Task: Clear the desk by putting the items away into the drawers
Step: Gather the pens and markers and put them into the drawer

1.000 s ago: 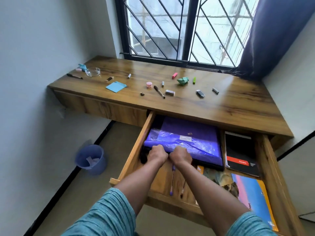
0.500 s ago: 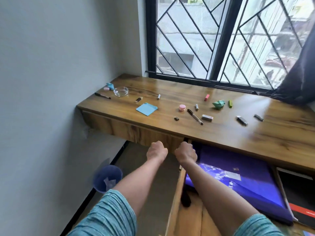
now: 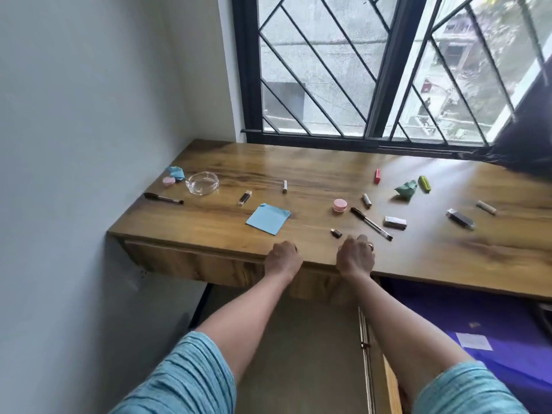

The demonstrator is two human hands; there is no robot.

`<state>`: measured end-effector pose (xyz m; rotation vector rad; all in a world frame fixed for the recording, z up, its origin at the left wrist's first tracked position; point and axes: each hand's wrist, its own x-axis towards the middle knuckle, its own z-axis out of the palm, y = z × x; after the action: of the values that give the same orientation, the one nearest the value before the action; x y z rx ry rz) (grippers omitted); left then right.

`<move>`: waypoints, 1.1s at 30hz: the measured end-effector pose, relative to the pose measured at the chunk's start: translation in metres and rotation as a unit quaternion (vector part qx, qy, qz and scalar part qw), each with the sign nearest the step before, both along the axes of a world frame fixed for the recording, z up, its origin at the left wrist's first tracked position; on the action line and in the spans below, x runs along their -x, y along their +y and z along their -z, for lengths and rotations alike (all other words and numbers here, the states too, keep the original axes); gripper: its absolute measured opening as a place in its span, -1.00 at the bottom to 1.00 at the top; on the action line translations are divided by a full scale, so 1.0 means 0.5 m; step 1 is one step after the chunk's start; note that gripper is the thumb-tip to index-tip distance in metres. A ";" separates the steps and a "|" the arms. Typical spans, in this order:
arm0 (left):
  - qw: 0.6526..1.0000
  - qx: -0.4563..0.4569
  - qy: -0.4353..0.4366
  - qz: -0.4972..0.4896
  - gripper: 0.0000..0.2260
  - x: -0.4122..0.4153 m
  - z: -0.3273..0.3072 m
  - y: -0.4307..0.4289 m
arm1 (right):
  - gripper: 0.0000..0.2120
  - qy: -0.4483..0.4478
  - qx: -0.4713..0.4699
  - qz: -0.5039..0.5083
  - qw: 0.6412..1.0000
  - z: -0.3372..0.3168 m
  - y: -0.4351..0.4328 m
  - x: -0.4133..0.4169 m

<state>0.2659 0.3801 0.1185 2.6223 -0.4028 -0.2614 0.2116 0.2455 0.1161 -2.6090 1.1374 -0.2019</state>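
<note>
Tabletop (image 3: 328, 162) under barred window (image 3: 379, 70) carrying pen (image 3: 372, 224), blue note (image 3: 268, 219), left hand (image 3: 283, 259) and right hand (image 3: 355, 258) curling at its edge, grip unclear, both having risen from the drawer (image 3: 385, 380).

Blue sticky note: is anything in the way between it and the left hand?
No, nothing visible. Only bare wood of the desk lies between the left hand and the blue sticky note, just beyond its knuckles.

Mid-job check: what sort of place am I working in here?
Probably a home study or bedroom corner: a wooden desk with a drawer beneath sits under a barred window, and small stationery, like a pen and a blue sticky-note pad, lies scattered on it.
</note>
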 end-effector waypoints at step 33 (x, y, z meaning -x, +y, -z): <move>0.972 0.048 -0.058 -0.222 -0.74 -0.495 -0.007 0.212 | -0.77 -0.111 0.138 -0.002 0.984 -0.007 -0.017 -0.343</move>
<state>0.5135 0.4861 0.1223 2.5549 0.1361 0.0600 0.3832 0.2370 0.1196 -2.7332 1.0932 -0.6764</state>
